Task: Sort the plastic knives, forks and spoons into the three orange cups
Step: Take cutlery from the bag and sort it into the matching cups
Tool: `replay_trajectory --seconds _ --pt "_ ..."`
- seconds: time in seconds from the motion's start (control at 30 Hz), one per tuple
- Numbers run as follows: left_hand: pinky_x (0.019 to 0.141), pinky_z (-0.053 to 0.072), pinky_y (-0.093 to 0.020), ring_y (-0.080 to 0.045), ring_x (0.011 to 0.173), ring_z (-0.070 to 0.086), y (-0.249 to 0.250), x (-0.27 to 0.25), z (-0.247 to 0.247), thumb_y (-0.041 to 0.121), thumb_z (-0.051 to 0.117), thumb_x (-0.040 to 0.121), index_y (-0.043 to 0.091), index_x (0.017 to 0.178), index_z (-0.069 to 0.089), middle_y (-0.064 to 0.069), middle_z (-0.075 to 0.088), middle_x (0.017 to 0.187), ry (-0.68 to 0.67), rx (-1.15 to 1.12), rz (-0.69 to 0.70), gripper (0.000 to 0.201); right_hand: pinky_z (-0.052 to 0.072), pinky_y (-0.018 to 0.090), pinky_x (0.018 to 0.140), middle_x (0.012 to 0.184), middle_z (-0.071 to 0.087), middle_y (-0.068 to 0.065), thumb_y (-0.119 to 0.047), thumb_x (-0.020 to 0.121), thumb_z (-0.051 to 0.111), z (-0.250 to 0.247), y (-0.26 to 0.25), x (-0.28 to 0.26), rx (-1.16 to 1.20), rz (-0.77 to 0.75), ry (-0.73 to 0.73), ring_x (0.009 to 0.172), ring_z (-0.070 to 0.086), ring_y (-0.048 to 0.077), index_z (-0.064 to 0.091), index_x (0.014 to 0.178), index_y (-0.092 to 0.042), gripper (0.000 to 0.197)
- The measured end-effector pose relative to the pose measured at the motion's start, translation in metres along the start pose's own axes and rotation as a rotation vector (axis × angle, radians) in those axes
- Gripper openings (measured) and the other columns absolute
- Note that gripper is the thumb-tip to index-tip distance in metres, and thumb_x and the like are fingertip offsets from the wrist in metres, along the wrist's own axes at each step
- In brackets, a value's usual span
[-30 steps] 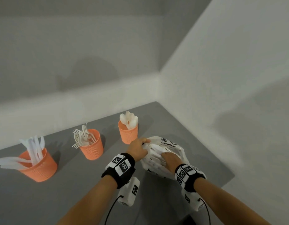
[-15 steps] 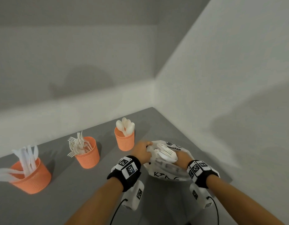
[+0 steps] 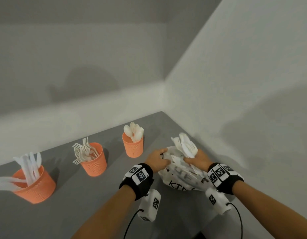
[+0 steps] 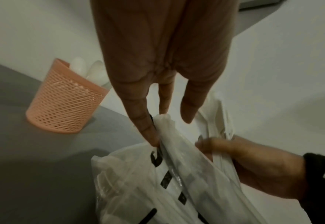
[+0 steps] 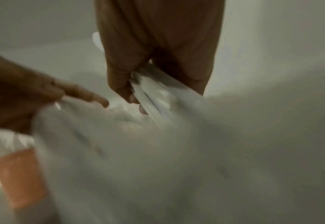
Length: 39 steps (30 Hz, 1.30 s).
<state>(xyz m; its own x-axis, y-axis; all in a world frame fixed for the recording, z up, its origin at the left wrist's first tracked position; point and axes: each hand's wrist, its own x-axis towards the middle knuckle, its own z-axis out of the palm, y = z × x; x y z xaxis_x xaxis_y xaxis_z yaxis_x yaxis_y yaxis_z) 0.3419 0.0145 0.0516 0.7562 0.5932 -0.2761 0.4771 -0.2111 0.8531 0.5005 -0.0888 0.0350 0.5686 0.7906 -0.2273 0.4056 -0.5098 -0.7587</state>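
From the head view, a handful of white cutlery [image 3: 185, 146] is being lifted out of a plastic bag [image 3: 180, 180] on the grey desk [image 3: 80, 204] by the right hand [image 3: 198, 161], while the bag's rim is being pinched by the left hand [image 3: 157, 160]; three orange cups [image 3: 133, 146] are standing to the left. In the left wrist view, the bag is being gripped between fingertips. In the blurred right wrist view, cutlery is being clutched. Mixed pieces risk being spilled.
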Motion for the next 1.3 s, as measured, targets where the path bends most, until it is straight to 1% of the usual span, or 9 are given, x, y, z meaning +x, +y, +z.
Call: replay_trajectory --seconds 0.17,0.3,0.43,0.57,0.77,0.87,0.97,1.1,1.3 --pt "0.087 0.048 -0.036 -0.027 0.097 0.061 -0.004 -0.013 -0.013 0.016 0.051 0.093 0.007 0.113 0.058 -0.016 0.061 0.112 0.22 -0.263 -0.01 0.023 0.05 0.029 0.061 0.062 0.055 0.006 -0.001 0.084 0.061 -0.007 -0.063 -0.003 0.48 -0.086 0.134 0.056 0.054 0.019 0.055 0.07 -0.012 0.018" --pt "0.068 0.047 -0.031 -0.018 0.072 0.054 -0.007 -0.041 -0.026 0.033 0.032 0.1 0.006 0.096 0.058 -0.007 0.057 0.083 0.198 -0.87 -0.205 0.037 0.052 0.028 0.059 0.055 0.057 0.002 -0.005 0.086 0.06 0.021 -0.11 -0.008 0.814 -0.074 0.028 0.053 0.056 0.015 0.055 0.07 -0.012 0.018" --pt "0.074 0.047 -0.033 -0.023 0.078 0.057 -0.028 -0.065 -0.037 0.045 0.022 0.099 0.001 0.101 0.058 -0.014 0.061 0.089 0.119 -1.234 -0.321 0.057 0.051 0.024 0.052 0.055 0.06 0.0 -0.01 0.085 0.064 0.079 -0.14 -0.022 0.926 -0.047 -0.108 0.055 0.059 0.015 0.059 0.085 -0.01 0.005" --pt "0.078 0.047 -0.036 -0.025 0.077 0.058 -0.044 -0.083 -0.057 0.035 0.021 0.101 -0.002 0.101 0.059 -0.015 0.068 0.077 0.26 -1.437 -0.293 0.052 0.051 0.029 0.059 0.064 0.058 0.006 -0.001 0.078 0.068 0.127 -0.166 -0.04 0.907 -0.163 -0.078 0.054 0.057 0.014 0.059 0.09 -0.005 0.016" --pt "0.074 0.049 -0.031 -0.018 0.079 0.061 -0.056 -0.112 -0.085 0.046 0.031 0.097 0.012 0.104 0.062 -0.007 0.066 0.087 0.231 -1.377 -0.223 0.046 0.051 0.014 0.052 0.066 0.061 -0.001 0.005 0.078 0.065 0.168 -0.184 -0.058 0.753 -0.246 -0.144 0.061 0.062 0.007 0.057 0.076 -0.015 0.021" --pt "0.046 0.047 -0.018 -0.01 0.053 0.055 -0.069 -0.123 -0.09 0.061 0.027 0.092 0.013 0.092 0.059 -0.003 0.056 0.07 0.271 -1.229 -0.19 0.057 0.05 0.013 0.052 0.065 0.063 -0.001 0.007 0.076 0.065 0.177 -0.19 -0.059 0.757 -0.238 -0.214 0.065 0.063 0.01 0.059 0.074 -0.013 0.021" --pt "0.041 0.04 -0.016 -0.008 0.048 0.049 -0.082 -0.134 -0.097 0.068 0.029 0.086 0.013 0.082 0.058 -0.002 0.053 0.066 0.231 -1.054 -0.12 0.062 0.051 0.017 0.053 0.068 0.063 0.002 0.005 0.079 0.065 0.181 -0.198 -0.057 0.796 -0.201 -0.317 0.064 0.063 0.012 0.06 0.079 -0.008 0.013" --pt "0.041 0.035 -0.013 -0.006 0.048 0.049 -0.087 -0.15 -0.11 0.039 0.06 0.079 0.016 0.083 0.051 0.004 0.053 0.058 0.141 -0.806 -0.094 0.024 0.052 0.016 0.056 0.076 0.066 0.007 -0.003 0.083 0.063 0.191 -0.202 -0.057 0.817 -0.13 -0.526 0.064 0.066 0.01 0.062 0.1 0.005 0.018" --pt "0.035 0.025 -0.013 -0.005 0.038 0.036 -0.098 -0.163 -0.12 0.021 0.057 0.078 0.017 0.075 0.043 0.006 0.039 0.046 0.11 -0.757 -0.122 0.015 0.055 0.028 0.075 0.072 0.071 0.003 -0.017 0.081 0.062 0.205 -0.204 -0.063 0.773 -0.108 -0.842 0.074 0.068 0.015 0.064 0.084 -0.007 0.011"
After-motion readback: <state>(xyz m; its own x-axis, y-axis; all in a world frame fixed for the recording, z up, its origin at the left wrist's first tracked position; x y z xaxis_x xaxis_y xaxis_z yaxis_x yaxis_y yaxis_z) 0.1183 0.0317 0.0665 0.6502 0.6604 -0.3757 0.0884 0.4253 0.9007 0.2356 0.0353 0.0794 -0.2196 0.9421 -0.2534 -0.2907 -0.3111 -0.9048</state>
